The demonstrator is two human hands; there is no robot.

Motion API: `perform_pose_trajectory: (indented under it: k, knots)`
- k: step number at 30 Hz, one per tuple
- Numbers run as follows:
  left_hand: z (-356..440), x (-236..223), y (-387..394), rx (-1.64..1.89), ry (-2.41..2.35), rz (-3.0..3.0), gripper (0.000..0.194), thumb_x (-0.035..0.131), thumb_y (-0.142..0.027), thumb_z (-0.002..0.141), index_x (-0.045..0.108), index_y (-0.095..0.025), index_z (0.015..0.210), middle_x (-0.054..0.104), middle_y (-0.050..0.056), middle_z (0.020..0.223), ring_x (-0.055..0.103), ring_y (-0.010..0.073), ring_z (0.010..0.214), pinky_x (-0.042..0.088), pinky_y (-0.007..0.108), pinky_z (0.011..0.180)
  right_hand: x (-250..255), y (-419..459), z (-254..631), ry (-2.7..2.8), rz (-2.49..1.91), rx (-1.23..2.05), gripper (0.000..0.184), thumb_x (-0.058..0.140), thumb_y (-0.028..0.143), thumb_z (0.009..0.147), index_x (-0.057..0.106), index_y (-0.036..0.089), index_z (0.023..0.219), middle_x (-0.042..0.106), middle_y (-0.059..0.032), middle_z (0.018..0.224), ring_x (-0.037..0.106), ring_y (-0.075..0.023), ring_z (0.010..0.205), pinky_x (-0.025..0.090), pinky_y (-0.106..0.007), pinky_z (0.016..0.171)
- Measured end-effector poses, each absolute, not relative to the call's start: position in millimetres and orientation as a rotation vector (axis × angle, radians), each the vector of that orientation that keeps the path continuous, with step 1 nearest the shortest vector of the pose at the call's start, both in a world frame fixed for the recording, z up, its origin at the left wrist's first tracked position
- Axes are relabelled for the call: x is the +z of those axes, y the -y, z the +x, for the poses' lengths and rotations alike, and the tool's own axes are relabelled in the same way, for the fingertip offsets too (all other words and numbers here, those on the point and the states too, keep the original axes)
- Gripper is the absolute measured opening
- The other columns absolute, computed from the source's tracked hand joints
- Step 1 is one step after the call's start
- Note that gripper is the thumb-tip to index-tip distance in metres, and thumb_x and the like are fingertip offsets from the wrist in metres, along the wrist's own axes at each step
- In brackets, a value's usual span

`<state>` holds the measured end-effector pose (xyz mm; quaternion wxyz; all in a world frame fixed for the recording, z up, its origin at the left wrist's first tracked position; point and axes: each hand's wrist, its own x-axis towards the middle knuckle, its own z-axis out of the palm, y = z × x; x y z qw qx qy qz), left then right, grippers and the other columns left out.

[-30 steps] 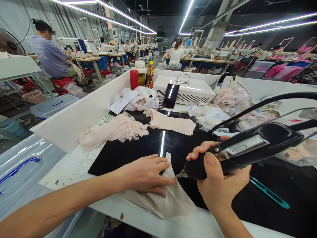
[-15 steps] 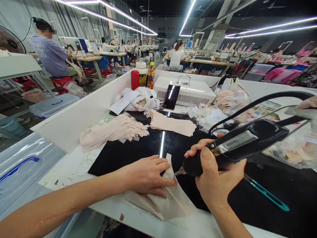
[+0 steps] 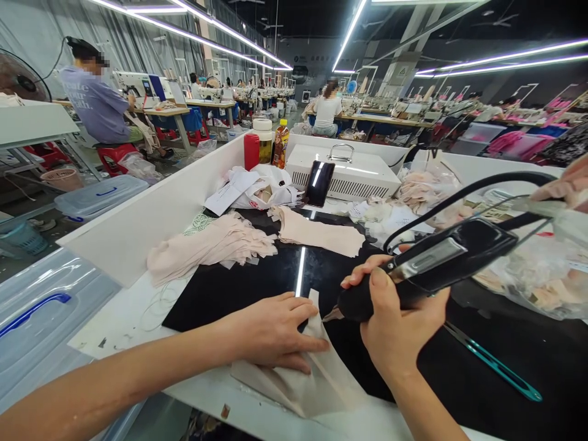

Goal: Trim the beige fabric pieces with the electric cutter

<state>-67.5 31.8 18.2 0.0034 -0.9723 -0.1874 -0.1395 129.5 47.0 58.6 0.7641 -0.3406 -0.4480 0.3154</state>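
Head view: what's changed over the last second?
Another person's hand has come in at the right edge; the plastic bag of fabric pieces there has shifted left. The right hand eased left, swinging the rear of the black tool left too. Unchanged: left hand on the pale fabric, right hand gripping the tool.

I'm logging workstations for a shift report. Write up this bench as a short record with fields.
Left hand: spread flat on a pale fabric piece
Right hand: gripping a black handheld tool, its tip near the fabric; contact unclear
Work surface: black sheet on a white table
Stacks: left fabric stack; rear fabric stack
Slim teal tool: on the black sheet, beyond the right wrist's outer side
Back: red container, jar, bottle, white vented box, phone before it
Right edge: another person's hand
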Motion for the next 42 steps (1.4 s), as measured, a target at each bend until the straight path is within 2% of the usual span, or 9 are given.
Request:
perform_pose_trajectory:
  k: [17,25,28,31,33,36,38,40,42]
  knots:
    - [-66.7,12.2,-32.4,-0.448,0.605,-3.080,0.045,0.067,-0.058,0.107,0.073,-0.028,0.140,0.061,0.020,0.133,0.065,0.0348,0.123,0.054,0.048,0.108,54.2,-54.4,125.0,1.015,-0.717,0.661,0.042,0.087,0.031,0.091,0.059,0.027,0.121,0.071,0.0068,0.086,0.067,-0.0136,0.066,0.061,-0.031,0.064]
    - [-67.3,4.0,-29.1,-0.425,0.763,-3.069,0.049,0.065,-0.064,0.107,0.067,-0.033,0.145,0.064,0.016,0.136,0.069,0.0308,0.120,0.054,0.044,0.110,51.7,-60.1,136.5,0.991,-0.868,0.651,0.046,0.092,0.042,0.086,0.061,0.026,0.116,0.075,0.0040,0.085,0.070,-0.0150,0.063,0.061,-0.031,0.066]
    - [-61.5,9.3,-29.7,-0.400,0.911,-3.054,0.045,0.067,-0.054,0.109,0.063,-0.032,0.148,0.067,0.012,0.137,0.070,0.0277,0.118,0.056,0.037,0.105,48.5,-65.4,152.9,1.065,-0.903,0.639,0.045,0.092,0.047,0.085,0.061,0.026,0.110,0.076,0.0022,0.086,0.073,-0.0181,0.067,0.062,-0.034,0.072]
    - [-51.7,18.2,-32.3,-0.303,1.099,-3.023,0.033,0.067,-0.028,0.110,0.064,-0.025,0.143,0.073,0.008,0.127,0.071,0.0245,0.109,0.058,0.031,0.094,46.6,-68.6,171.3,1.133,-0.943,0.662,0.047,0.083,0.060,0.090,0.063,0.026,0.115,0.079,-0.0028,0.097,0.076,-0.0235,0.080,0.062,-0.040,0.083]
    - [-45.9,21.6,-35.8,-0.199,1.172,-2.996,0.033,0.065,-0.011,0.104,0.066,-0.022,0.135,0.073,0.007,0.121,0.070,0.0242,0.105,0.059,0.031,0.088,48.6,-69.2,182.2,1.152,-1.063,0.651,0.054,0.075,0.071,0.090,0.065,0.026,0.118,0.080,-0.0072,0.110,0.076,-0.0282,0.092,0.060,-0.042,0.087]
    - [-42.1,20.8,-41.3,-0.114,1.186,-2.976,0.033,0.065,-0.001,0.096,0.070,-0.021,0.122,0.072,0.006,0.120,0.069,0.0239,0.104,0.057,0.030,0.082,55.8,-68.4,195.1,1.195,-1.231,0.575,0.064,0.074,0.079,0.086,0.069,0.024,0.119,0.077,-0.0105,0.122,0.073,-0.0335,0.107,0.057,-0.044,0.089]
    - [-42.4,18.4,-43.5,-0.125,1.169,-2.982,0.031,0.066,0.001,0.095,0.072,-0.021,0.116,0.072,0.005,0.117,0.069,0.0224,0.102,0.055,0.029,0.077,59.4,-66.2,201.9,1.160,-1.180,0.450,0.068,0.077,0.073,0.086,0.067,0.023,0.132,0.072,-0.0108,0.131,0.069,-0.0333,0.117,0.055,-0.046,0.100]
    - [-43.4,16.2,-44.0,-0.133,1.155,-2.967,0.026,0.067,0.001,0.095,0.072,-0.020,0.109,0.072,0.004,0.110,0.068,0.0208,0.094,0.053,0.029,0.072,58.5,-61.0,208.2,1.046,-1.019,0.244,0.067,0.083,0.060,0.088,0.063,0.023,0.140,0.069,-0.0100,0.131,0.068,-0.0294,0.118,0.052,-0.047,0.108]
    - [-44.2,15.1,-43.6,-0.125,1.158,-2.921,0.020,0.066,0.001,0.096,0.072,-0.018,0.100,0.071,0.004,0.104,0.067,0.0198,0.088,0.051,0.030,0.069,52.1,-52.3,214.5,1.012,-0.863,0.041,0.046,0.085,0.044,0.091,0.068,0.021,0.127,0.071,-0.0074,0.114,0.071,-0.0240,0.103,0.056,-0.041,0.103]
